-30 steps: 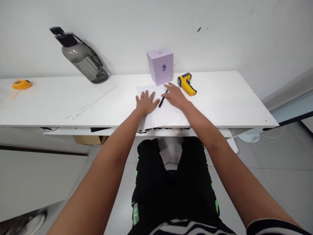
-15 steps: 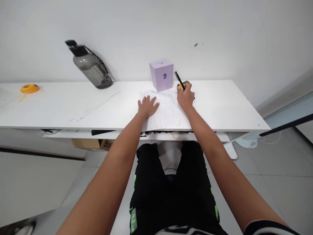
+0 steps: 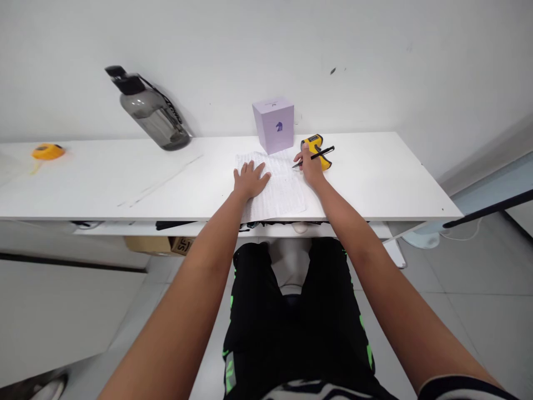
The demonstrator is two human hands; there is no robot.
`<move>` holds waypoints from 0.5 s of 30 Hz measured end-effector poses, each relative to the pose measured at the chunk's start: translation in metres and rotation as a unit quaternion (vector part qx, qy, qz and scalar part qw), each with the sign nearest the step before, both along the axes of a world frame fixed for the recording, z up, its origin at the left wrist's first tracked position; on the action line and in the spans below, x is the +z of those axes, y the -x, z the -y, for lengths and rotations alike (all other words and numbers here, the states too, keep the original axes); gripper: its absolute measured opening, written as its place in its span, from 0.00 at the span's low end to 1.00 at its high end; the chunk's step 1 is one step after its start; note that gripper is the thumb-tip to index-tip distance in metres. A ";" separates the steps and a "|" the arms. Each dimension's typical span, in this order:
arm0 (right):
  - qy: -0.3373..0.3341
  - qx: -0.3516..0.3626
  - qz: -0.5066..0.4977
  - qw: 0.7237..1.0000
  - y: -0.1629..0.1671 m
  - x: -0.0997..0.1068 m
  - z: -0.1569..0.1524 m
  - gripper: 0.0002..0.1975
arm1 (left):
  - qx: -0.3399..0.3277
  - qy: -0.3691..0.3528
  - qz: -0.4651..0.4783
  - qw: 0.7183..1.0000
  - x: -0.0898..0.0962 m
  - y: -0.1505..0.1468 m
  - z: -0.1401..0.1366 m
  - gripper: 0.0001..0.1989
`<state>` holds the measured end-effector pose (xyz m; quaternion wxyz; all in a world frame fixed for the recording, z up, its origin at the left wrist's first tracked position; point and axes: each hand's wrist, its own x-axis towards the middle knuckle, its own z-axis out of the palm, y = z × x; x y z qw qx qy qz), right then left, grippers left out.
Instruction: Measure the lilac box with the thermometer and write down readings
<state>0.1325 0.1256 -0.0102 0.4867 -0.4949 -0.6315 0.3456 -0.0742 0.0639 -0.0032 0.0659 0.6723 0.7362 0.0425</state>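
My left hand (image 3: pixel 251 180) lies flat with spread fingers on a sheet of paper (image 3: pixel 281 191) covered in faint lines of writing. Between the fingers of my right hand (image 3: pixel 310 165) is a black pen (image 3: pixel 323 153), its tip pointing left at the paper's upper right part. Just behind that hand, a yellow and black device (image 3: pixel 312 142) rests on the white table, partly covered by the fingers. A lilac box (image 3: pixel 277 130) with a dark horse-head logo stands at the paper's far edge. Whether the pen tip touches the paper I cannot tell.
A grey see-through water bottle (image 3: pixel 156 119) with a black lid stands by the wall. Further left is an orange tape measure (image 3: pixel 48 151). Below the white tabletop (image 3: pixel 387 183) runs a shelf with a cardboard box (image 3: pixel 152 245) under it. My knees are beneath the front edge.
The pen in my right hand has swung from upright to a low slant, its tip now over the paper. More of the yellow device shows. My left hand stays put.
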 end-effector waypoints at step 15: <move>0.030 0.011 -0.015 0.999 -0.003 0.007 0.008 0.21 | 0.000 -0.010 0.014 1.000 -0.002 0.001 0.000 0.36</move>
